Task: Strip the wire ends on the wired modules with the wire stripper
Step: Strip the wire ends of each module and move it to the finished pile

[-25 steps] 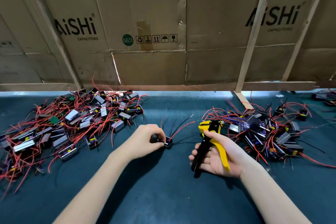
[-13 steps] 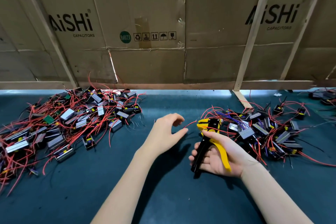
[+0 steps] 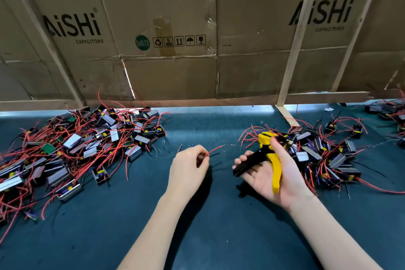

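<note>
The left hand (image 3: pixel 188 167) curls its fingers and pinches a thin red wire (image 3: pixel 215 149) together with a black wire (image 3: pixel 214 155); both leave the fingertips toward 2 o'clock, and the module they belong to is hidden inside the hand. At 3 o'clock from it, near but apart, the right hand (image 3: pixel 270 172) lies palm up and wraps around the wire stripper (image 3: pixel 266 153), a tool of hard plastic with one black and one yellow handle and a yellow head pointing to 12 o'clock; the thumb presses on the head. Both forearms reach in from 6 o'clock over the dark blue-green mat (image 3: pixel 219 226), which looks soft and matte. A pile of box-shaped modules with tangled red wires (image 3: pixel 83 149) lies at 9 o'clock, a second pile (image 3: pixel 328 153) at 3 o'clock, just behind the right hand. Brown cardboard (image 3: pixel 175 72) with wooden slats stands at 12 o'clock.
</note>
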{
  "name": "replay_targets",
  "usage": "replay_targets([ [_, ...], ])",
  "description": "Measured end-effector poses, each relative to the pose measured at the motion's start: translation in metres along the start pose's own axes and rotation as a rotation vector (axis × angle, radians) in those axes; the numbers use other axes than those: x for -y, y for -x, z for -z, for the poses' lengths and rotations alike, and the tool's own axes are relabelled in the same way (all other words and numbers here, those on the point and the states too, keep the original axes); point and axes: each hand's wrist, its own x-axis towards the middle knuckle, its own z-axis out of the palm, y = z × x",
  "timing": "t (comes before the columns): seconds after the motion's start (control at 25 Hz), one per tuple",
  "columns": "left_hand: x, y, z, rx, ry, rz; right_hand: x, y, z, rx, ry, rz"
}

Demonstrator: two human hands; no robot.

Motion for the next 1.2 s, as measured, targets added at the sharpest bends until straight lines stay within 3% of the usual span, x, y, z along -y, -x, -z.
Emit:
replay_targets([
  [0.12, 0.005, -0.005, 0.008, -0.125, 0.016, 0.125, -0.01, 0.006, -0.001, 0.287, 0.181, -0.333],
  [0.2, 0.01, -0.007, 0.014, -0.207, 0.047, 0.184, -0.017, 0.011, -0.003, 0.54, 0.506, -0.513],
  [0.28, 0.014, -0.009, 0.019, -0.263, 0.084, 0.221, -0.023, 0.016, -0.002, 0.731, 0.766, -0.558],
  [0.4, 0.014, -0.01, 0.021, -0.287, 0.13, 0.232, -0.022, 0.021, 0.0, 0.862, 0.858, -0.514],
  [0.48, 0.01, -0.01, 0.019, -0.264, 0.14, 0.217, -0.022, 0.019, -0.002, 0.788, 0.79, -0.36],
  [0.6, 0.008, -0.008, 0.015, -0.243, 0.112, 0.163, -0.022, 0.012, -0.004, 0.398, 0.82, 0.094],
  [0.68, 0.008, -0.008, 0.014, -0.247, 0.106, 0.153, -0.021, 0.01, -0.003, 0.238, 0.922, 0.294],
  [1.08, 0.008, -0.007, 0.009, -0.231, 0.132, 0.199, -0.015, 0.005, 0.003, 0.181, 0.922, 0.188],
  [1.2, 0.003, -0.009, 0.011, -0.201, 0.386, 0.218, -0.015, 0.006, 0.001, 0.193, 0.873, 0.113],
])
